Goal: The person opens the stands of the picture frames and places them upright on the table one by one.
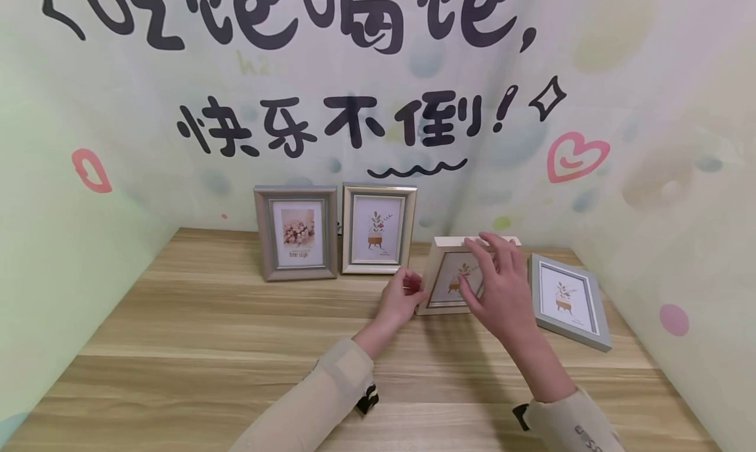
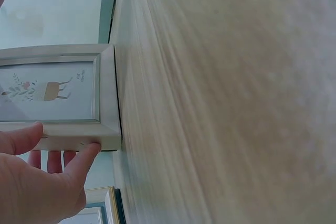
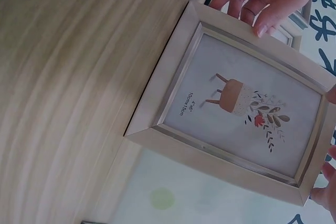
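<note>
A cream picture frame [image 1: 455, 281] with a potted-plant print stands upright on the table, right of centre. My left hand [image 1: 401, 294] holds its left side near the bottom corner; in the left wrist view that hand's fingers [image 2: 79, 161] lie along the side edge, some reaching behind. From above, my right hand [image 1: 502, 285] grips the top edge, covering the upper right part of the frame in the head view. In the right wrist view the whole print [image 3: 247, 108] shows, with the right fingertips [image 3: 328, 171] at the frame's top end.
To the left stand two upright frames, one mauve-grey with a flower photo [image 1: 298, 235] and one champagne-edged with a plant print [image 1: 378, 232]. A grey frame [image 1: 569, 301] leans back at the right. Printed cloth [image 1: 354, 71] hangs behind the wooden table [image 1: 207, 360].
</note>
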Action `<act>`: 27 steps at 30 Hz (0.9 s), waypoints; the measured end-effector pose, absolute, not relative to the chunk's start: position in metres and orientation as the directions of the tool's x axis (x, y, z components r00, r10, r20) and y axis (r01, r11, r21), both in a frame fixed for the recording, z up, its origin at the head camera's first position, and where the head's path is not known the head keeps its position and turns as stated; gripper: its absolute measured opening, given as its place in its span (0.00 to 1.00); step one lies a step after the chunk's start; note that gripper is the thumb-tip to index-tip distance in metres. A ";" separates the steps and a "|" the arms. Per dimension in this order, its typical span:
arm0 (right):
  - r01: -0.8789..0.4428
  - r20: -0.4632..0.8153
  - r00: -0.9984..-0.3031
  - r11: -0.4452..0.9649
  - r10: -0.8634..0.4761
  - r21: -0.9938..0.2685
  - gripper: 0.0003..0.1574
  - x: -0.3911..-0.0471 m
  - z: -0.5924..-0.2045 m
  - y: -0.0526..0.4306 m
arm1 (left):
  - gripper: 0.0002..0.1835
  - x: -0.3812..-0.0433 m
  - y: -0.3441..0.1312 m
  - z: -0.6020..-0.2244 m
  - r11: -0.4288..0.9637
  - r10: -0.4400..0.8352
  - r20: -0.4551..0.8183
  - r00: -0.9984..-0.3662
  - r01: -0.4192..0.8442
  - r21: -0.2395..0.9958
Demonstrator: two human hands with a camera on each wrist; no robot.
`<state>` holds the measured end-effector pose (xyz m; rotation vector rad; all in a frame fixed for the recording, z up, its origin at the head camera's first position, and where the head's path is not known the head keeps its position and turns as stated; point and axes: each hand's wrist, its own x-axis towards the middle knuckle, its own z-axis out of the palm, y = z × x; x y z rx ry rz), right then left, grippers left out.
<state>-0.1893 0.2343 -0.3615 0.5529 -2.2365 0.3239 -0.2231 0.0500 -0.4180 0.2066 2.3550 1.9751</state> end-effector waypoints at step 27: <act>-0.598 0.812 -0.504 0.797 -0.295 -0.082 0.53 -0.194 -0.367 0.247 | 0.13 -0.200 0.047 -0.407 0.433 0.329 0.183 -0.926 0.320 0.843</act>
